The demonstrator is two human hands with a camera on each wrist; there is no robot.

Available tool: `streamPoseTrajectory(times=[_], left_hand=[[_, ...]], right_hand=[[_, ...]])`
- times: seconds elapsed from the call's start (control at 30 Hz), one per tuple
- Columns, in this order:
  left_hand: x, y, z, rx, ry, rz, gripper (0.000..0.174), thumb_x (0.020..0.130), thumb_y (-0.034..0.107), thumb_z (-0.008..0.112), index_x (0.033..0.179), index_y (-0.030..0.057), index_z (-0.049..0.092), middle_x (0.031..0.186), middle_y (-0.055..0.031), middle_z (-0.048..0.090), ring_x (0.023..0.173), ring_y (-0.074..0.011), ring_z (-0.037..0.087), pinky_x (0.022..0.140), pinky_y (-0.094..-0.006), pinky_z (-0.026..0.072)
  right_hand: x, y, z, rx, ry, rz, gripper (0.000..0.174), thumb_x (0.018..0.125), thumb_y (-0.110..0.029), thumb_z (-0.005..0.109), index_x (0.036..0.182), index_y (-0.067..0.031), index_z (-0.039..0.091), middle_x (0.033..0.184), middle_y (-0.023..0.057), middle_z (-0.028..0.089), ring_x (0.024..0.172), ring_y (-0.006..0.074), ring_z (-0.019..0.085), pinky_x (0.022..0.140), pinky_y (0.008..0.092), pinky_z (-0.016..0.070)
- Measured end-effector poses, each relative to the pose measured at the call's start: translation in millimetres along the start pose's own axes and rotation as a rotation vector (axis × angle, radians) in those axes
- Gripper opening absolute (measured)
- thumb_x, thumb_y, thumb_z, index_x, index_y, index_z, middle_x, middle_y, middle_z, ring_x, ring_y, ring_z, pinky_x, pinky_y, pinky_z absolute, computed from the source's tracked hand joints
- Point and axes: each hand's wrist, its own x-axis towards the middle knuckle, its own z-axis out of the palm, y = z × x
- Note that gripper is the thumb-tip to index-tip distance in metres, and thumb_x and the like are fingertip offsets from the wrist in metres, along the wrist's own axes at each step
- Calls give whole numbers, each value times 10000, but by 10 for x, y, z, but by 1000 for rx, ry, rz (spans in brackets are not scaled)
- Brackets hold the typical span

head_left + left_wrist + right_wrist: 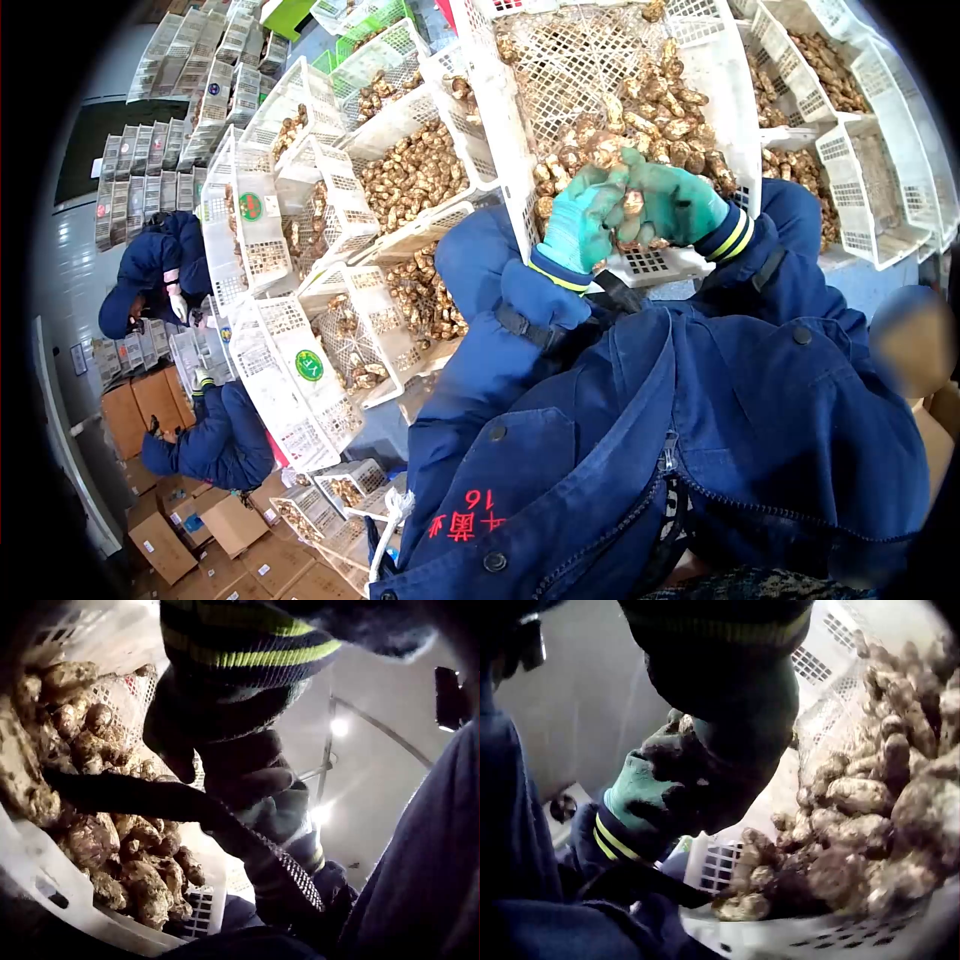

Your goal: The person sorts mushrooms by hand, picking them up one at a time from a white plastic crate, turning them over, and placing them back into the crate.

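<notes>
Both my hands wear teal gloves with dark, soiled fingers, and they meet over the near end of a white plastic crate (745,110). Between them is a small brown-and-cream mushroom (632,204), partly covered by the gloves. My left hand (580,222) has its fingers curled against one side of it, while my right hand (684,205) grips it from the other. A bit of pale mushroom (685,724) shows at the fingers in the right wrist view. Many soil-streaked mushrooms (665,95) lie heaped in the crate, close beyond the fingertips.
More white crates of mushrooms (410,180) stand at the left, others (880,190) at the right. Stacked baskets (150,165) line the far left. Two people in blue, one upper (160,265), one lower (225,435), work there near cardboard boxes (235,525). My knees flank the crate.
</notes>
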Motion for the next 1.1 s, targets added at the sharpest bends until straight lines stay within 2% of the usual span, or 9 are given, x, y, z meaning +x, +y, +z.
streamPoseTrajectory(times=[0.07,0.17,0.27,0.4,0.57,0.77,0.87,1.0,1.1], left_hand=[[15,-144,-36,-22,28,47,119,902,102,640,920,56,532,944,-59,634,837,-137,618,734,-288,521],[76,-163,-68,-387,62,-33,148,884,76,657,955,41,532,1134,-155,640,953,-227,662,733,-340,562],[17,-54,-90,-488,41,-204,348,926,157,606,1210,-38,550,1108,-164,640,990,-287,646,833,-369,544],[-18,55,-88,-421,60,-232,304,932,131,588,1177,-46,566,1058,-182,649,917,-319,671,736,-402,581],[-24,-18,-210,-520,18,-260,327,951,197,571,1174,-42,577,1060,-164,648,854,-287,660,625,-318,527],[-46,19,-227,-691,-153,-302,479,956,299,546,1307,-17,463,1236,-177,564,1054,-312,610,749,-342,554],[-68,1,-284,-686,-231,-258,548,943,327,553,1352,-7,405,1312,-209,508,1137,-368,575,823,-391,568],[-44,-28,-217,-583,-151,-217,495,938,243,559,1345,3,412,1107,-192,608,1016,-349,633,737,-370,582],[-87,227,-73,-421,109,-254,547,851,40,656,1340,-17,417,1004,-153,622,879,-249,666,675,-298,556]], right_hand=[[-29,-99,265,-566,447,154,387,930,-384,555,1069,-29,626,745,91,684,625,225,674,534,289,556],[-58,-252,15,-1098,363,316,410,939,-414,542,938,-27,675,740,88,691,567,167,637,529,276,524],[-158,-577,-345,-1686,326,-285,305,944,-352,511,1056,-94,629,712,61,645,574,180,635,494,298,492],[121,-984,-568,-2137,765,-483,338,915,-259,489,1187,-65,546,955,175,621,787,256,662,710,386,520],[616,-955,-879,-2480,800,170,505,895,-196,543,1384,-175,420,1374,109,458,1159,311,539,953,475,448],[536,-1030,-944,-2279,831,1,385,824,-163,601,1206,-117,580,1159,126,561,1080,301,580,894,423,468],[310,-979,-469,-1583,656,21,360,830,-160,616,1187,-119,597,1086,146,593,1042,300,586,895,389,477],[127,-597,-285,-1910,453,-648,390,877,-242,629,1239,-106,579,1191,144,611,1044,269,606,906,365,483],[109,-207,-145,-1263,294,-345,483,940,-406,575,1312,-101,528,1032,56,656,920,132,607,781,292,505]])
